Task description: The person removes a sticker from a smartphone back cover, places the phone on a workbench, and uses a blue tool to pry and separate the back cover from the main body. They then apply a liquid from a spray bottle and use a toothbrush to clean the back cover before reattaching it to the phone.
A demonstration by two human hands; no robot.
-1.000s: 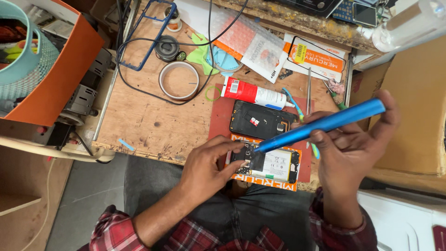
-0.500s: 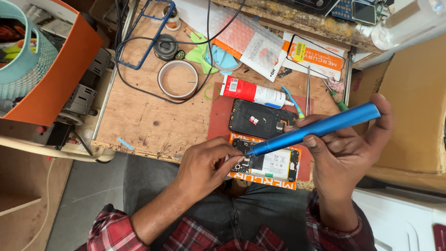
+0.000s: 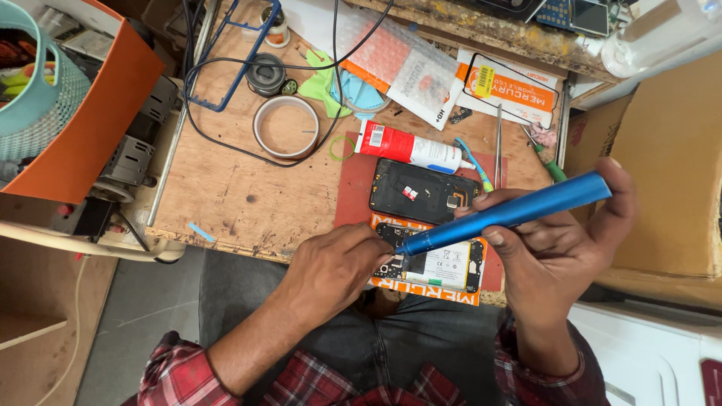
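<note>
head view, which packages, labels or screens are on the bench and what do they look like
Bubble-wrap pouch: top centre, clear with orange card.
Flat packet: upper right, white and orange.
Glue tube: centre, white body, red label.
Battery label: in the opened phone, white rectangle.
Small screen: top edge, dark.

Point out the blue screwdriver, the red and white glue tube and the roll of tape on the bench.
blue screwdriver (image 3: 504, 214), head view, middle of its barrel.
red and white glue tube (image 3: 410, 148), head view, middle of its body.
roll of tape (image 3: 259, 120), head view, left rim of the ring.
</note>
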